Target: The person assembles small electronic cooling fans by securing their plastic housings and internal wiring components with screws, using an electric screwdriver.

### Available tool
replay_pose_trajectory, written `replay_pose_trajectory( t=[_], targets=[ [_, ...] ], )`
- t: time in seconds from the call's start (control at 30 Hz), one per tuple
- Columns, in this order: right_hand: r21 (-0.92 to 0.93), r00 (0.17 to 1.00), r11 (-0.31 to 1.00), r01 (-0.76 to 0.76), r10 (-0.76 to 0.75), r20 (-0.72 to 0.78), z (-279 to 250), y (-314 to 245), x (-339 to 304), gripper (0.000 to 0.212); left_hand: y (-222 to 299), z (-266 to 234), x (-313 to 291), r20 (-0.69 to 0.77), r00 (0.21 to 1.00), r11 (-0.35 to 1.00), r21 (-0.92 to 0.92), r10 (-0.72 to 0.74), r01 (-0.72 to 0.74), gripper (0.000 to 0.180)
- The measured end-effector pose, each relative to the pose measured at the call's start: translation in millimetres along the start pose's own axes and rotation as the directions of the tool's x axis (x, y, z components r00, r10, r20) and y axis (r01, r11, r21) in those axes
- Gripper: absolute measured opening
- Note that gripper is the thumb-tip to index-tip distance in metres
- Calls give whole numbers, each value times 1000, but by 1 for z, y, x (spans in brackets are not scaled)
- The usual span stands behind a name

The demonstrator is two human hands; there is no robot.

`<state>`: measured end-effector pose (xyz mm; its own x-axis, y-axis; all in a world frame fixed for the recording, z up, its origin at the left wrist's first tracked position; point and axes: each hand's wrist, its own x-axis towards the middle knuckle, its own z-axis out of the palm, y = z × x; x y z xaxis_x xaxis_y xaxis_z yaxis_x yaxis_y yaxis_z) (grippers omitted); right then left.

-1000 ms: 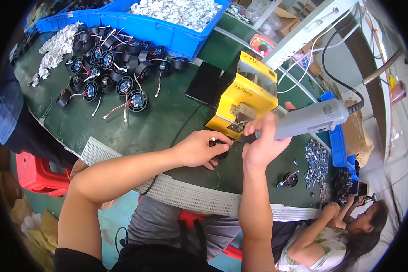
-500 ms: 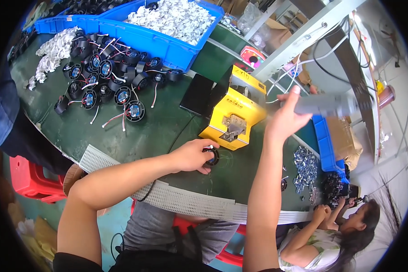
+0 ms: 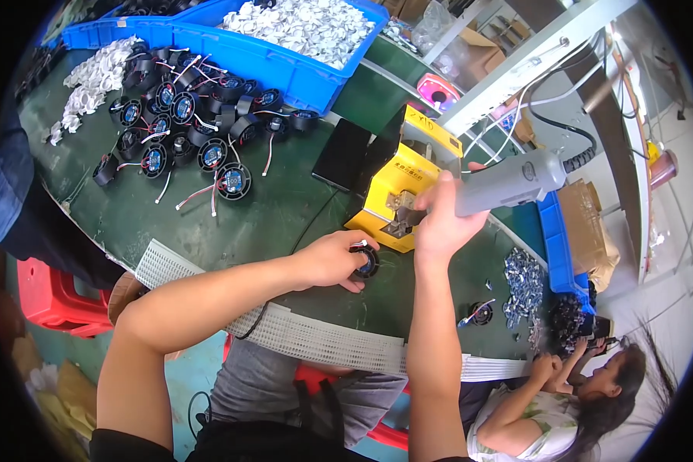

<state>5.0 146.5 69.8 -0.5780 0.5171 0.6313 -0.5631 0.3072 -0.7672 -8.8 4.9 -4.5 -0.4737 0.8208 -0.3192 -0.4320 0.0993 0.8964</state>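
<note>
My left hand (image 3: 333, 258) is closed round a small round black motor unit (image 3: 369, 263) with a short white-plugged wire, holding it down on the green table. My right hand (image 3: 441, 223) grips a grey electric screwdriver (image 3: 512, 183), which lies tilted with its cabled end up to the right. Its tip end is at the metal front piece (image 3: 399, 212) of the yellow screw feeder (image 3: 385, 185); my fingers hide the tip, so I cannot tell whether it touches. The feeder stands just beyond my left hand.
Many similar motor units (image 3: 181, 108) lie at the far left, beside white plastic parts (image 3: 92, 85) and a blue bin (image 3: 300, 81). A black box (image 3: 342, 156) adjoins the feeder. On the right lie a single motor (image 3: 481, 313), small parts (image 3: 522, 285) and a co-worker (image 3: 550, 400).
My right hand has brought the screwdriver left and down to the front of the yellow feeder. My left hand keeps its hold on the motor unit in nearly the same place.
</note>
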Motion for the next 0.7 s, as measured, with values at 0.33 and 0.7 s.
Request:
replay_pose_trajectory(
  t=[0.33, 0.7],
  targets=[
    [64, 998, 996, -65, 66, -21, -5, -8, -15, 36, -1, 0, 3, -36, 999, 1000, -25, 15, -15, 30],
    [163, 986, 973, -164, 162, 25, -3, -15, -59, 38, -5, -1, 7, -54, 998, 998, -53, 15, -18, 28]
  ],
)
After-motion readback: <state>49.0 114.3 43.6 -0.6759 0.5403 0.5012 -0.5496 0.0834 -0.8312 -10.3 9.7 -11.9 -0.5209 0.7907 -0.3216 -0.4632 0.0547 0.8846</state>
